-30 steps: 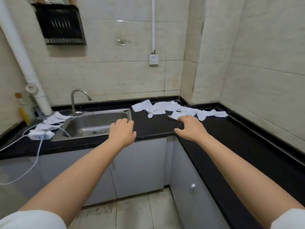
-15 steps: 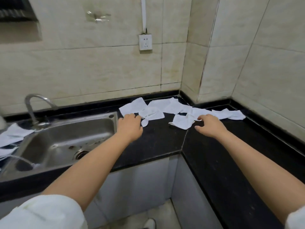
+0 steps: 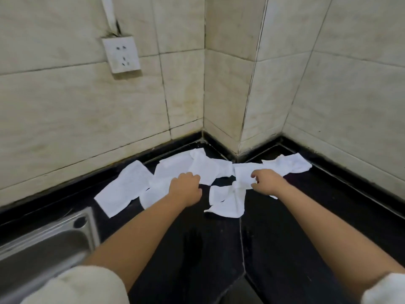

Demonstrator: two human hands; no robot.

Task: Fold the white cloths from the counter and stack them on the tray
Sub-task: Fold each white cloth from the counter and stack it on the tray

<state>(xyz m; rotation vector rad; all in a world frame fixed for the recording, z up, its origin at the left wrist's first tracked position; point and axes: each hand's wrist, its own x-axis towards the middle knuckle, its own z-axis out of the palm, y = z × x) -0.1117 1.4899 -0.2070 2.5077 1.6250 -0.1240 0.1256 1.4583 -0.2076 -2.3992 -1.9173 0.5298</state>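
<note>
Here, unmarked white cloths (image 3: pixel 203 170), black counter (image 3: pixel 219 249), no legible writing

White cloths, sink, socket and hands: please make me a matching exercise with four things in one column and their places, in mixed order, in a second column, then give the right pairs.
Things:
1. white cloths
2. sink
3. socket
4. left hand

Places:
A. on the tiled wall, upper left
B. scattered on the black counter in the corner
C. set into the counter at lower left
D. on the cloths, left of the right hand

Pairs: 1-B, 2-C, 3-A, 4-D
</note>
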